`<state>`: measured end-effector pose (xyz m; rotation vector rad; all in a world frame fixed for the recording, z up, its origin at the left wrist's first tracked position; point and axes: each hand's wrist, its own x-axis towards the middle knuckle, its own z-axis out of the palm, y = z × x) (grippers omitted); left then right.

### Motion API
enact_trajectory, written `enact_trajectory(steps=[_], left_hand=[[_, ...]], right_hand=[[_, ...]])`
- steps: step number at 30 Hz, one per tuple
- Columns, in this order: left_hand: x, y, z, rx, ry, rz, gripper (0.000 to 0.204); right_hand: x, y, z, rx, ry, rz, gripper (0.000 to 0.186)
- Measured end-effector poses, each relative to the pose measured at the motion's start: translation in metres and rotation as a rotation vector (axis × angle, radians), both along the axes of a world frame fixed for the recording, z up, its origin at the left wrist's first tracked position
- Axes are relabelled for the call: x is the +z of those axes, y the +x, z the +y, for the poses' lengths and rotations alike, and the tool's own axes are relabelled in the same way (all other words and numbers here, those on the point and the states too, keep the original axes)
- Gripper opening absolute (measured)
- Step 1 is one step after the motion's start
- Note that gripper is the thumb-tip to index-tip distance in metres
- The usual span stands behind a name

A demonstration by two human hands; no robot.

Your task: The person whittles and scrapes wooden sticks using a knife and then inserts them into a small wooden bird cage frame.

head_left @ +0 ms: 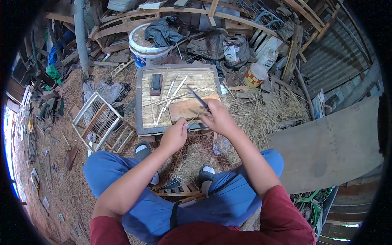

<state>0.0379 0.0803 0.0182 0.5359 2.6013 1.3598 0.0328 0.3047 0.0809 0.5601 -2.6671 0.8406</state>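
Observation:
My right hand (220, 118) is closed around a knife (197, 96), its dark blade angled up and to the left. My left hand (174, 135) is closed in a pinch just left of it, at the near edge of a low slatted table (139, 114). Between the two hands runs a thin light strip (192, 121), its left end in my left fingers. Under the knife lies a flat brown board (183, 109). Several pale thin sticks (176, 90) are scattered across the slats, beside a dark block (156, 83) at the far left of the tabletop.
A barred wooden frame (96, 122) leans left of the table. Behind stand a white bucket (145, 55) with dark cloth on it and a red-and-yellow can (255, 75). Straw and shavings (265, 110) cover the ground; a large grey sheet (330, 147) lies right.

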Motion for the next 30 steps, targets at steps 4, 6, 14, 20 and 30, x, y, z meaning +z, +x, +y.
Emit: enact_trajectory(steps=[4, 6, 14, 20, 30], left_hand=[[-0.015, 0.000, 0.008, 0.037, 0.036, -0.018, 0.016], [-0.020, -0.001, 0.009, 0.070, 0.027, -0.074, 0.017], [-0.037, -0.004, 0.011, 0.095, 0.150, -0.086, 0.016], [-0.036, -0.007, 0.003, 0.055, 0.210, -0.129, 0.020], [-0.022, -0.007, -0.011, 0.069, 0.104, -0.094, 0.023]], right_hand=[[-0.005, 0.012, 0.010, -0.201, -0.029, -0.094, 0.021], [-0.017, 0.018, 0.012, -0.286, -0.007, -0.254, 0.020], [-0.046, 0.039, -0.012, -0.300, 0.120, -0.335, 0.022], [-0.048, 0.036, -0.023, -0.333, 0.197, -0.421, 0.024], [-0.059, 0.032, -0.033, -0.332, 0.191, -0.379, 0.033]])
